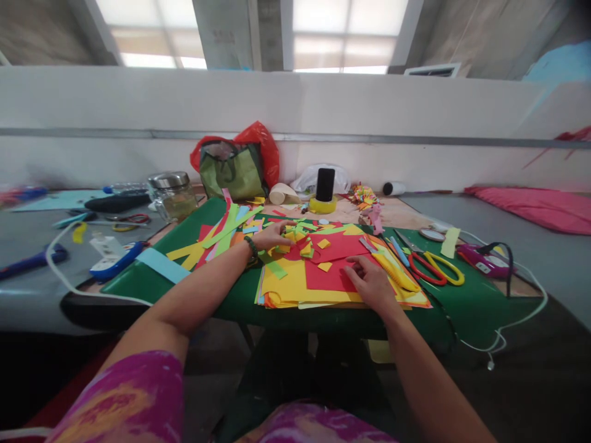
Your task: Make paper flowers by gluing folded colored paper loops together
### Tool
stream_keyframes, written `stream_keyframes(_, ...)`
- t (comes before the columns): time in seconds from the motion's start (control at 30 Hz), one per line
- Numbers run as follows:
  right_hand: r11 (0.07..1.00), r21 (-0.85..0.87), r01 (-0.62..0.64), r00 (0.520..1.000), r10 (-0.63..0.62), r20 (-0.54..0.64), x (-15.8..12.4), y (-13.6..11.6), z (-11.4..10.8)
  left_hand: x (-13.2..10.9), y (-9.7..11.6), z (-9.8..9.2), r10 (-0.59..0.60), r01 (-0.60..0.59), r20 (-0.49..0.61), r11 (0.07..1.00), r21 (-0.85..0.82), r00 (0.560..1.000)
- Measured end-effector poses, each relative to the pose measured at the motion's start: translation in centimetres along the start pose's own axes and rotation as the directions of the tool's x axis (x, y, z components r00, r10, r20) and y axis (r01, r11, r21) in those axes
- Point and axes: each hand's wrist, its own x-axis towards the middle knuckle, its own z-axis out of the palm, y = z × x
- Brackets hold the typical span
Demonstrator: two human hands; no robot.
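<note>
My left hand, with a dark bracelet at its wrist, reaches over a heap of small yellow and green paper pieces, fingers apart. Nothing shows in its grasp. My right hand rests at the right edge of a red paper sheet, fingers loosely bent and apart. Beneath the red sheet lies a stack of yellow paper. Just right of this hand is a yellow-handled utility knife, its blade pointing away from me. Beside it lie scissors with red and yellow handles.
Long coloured paper strips spread across the green mat. Behind stand a glass jar, a green bag and a phone by a yellow tape roll. Glue guns with white cords lie at both sides.
</note>
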Motion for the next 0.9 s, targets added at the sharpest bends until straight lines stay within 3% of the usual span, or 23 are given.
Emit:
stream_keyframes(0.3,0.994,0.101,-0.039,0.999,0.038,0.013,0.3,0.3,-0.3,-0.7,1.8,-0.5,0.044,-0.048,-0.079,0.997,-0.053,0.996)
stream_keyframes(0.4,0.991,0.135,0.007,1.000,-0.008,0.008,0.7,-1.3,-1.6,-1.1,2.7,-0.5,0.062,-0.069,-0.067,0.993,-0.095,0.996)
stream_keyframes(0.47,0.986,0.109,0.123,0.992,-0.122,-0.014,1.2,-3.5,-2.4,-1.3,3.1,-0.4,0.076,-0.081,-0.043,0.988,-0.134,0.996)
stream_keyframes(0.57,0.946,0.056,0.321,0.941,-0.325,0.093,3.2,-7.3,-2.0,-1.4,3.4,-0.1,0.092,-0.094,-0.022,0.982,-0.164,0.996)
stream_keyframes(0.67,0.909,0.059,0.414,0.873,-0.414,0.257,6.5,-10.1,0.0,-1.3,3.3,0.0,0.126,-0.133,-0.047,0.975,-0.180,0.991)
stream_keyframes(0.8,0.891,0.097,0.443,0.787,-0.439,0.434,11.0,-11.9,2.2,-0.9,3.2,0.0,0.197,-0.227,-0.150,0.949,-0.218,0.969)
stream_keyframes(0.9,0.899,0.075,0.431,0.772,-0.411,0.484,13.5,-13.2,2.4,-0.6,3.3,-0.4,0.207,-0.271,-0.241,0.921,-0.278,0.948)
